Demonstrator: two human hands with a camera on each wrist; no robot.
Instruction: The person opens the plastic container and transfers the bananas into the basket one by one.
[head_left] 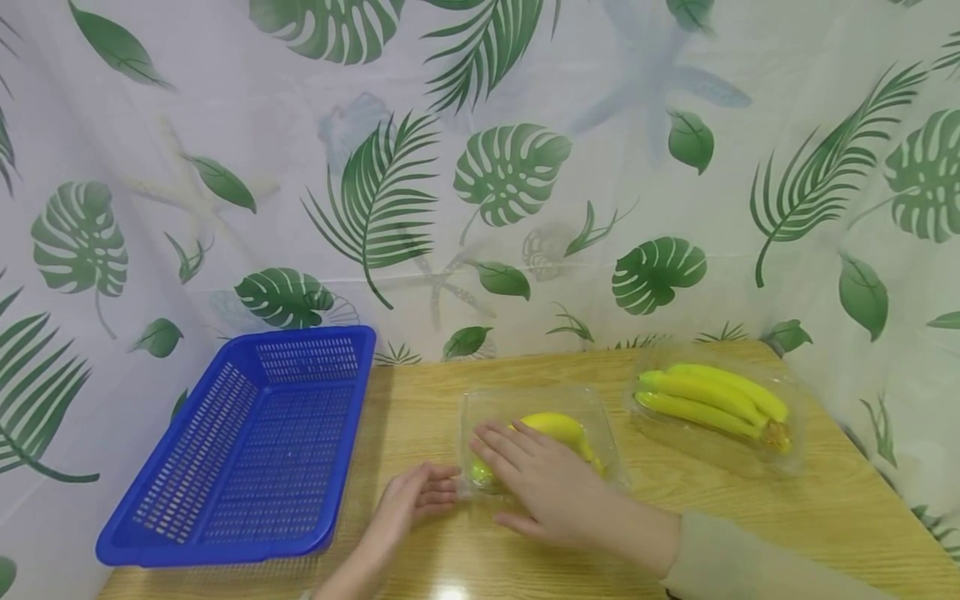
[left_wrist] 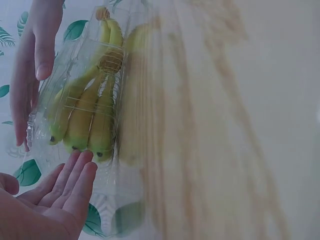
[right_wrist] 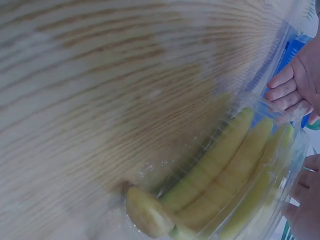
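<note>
A leaf-printed curtain (head_left: 525, 167) hangs behind a wooden tabletop (head_left: 825, 517). On the tabletop's left side sits a blue slotted basket (head_left: 247, 450), tilted up at its far end. At the far right lies a clear plastic box of bananas (head_left: 712, 404), well apart from the hands.

Near the middle, close to the front edge, lies a second clear plastic clamshell (head_left: 540, 437) holding a bunch of yellow bananas (head_left: 558, 429). The right hand (head_left: 543, 487) lies flat on top of it, fingers straight and spread, pressing rather than gripping. The left hand (head_left: 412, 500) rests just beside the clamshell's left end, fingers straight and relaxed, fingertips touching or almost touching the plastic; it holds nothing.

The likely trouble: the clamshell is thin and slick, and neither hand has a real grip. Pressure from flat fingers could make it slide on the smooth wood, buckle, or pop open and spill the fruit.
</note>
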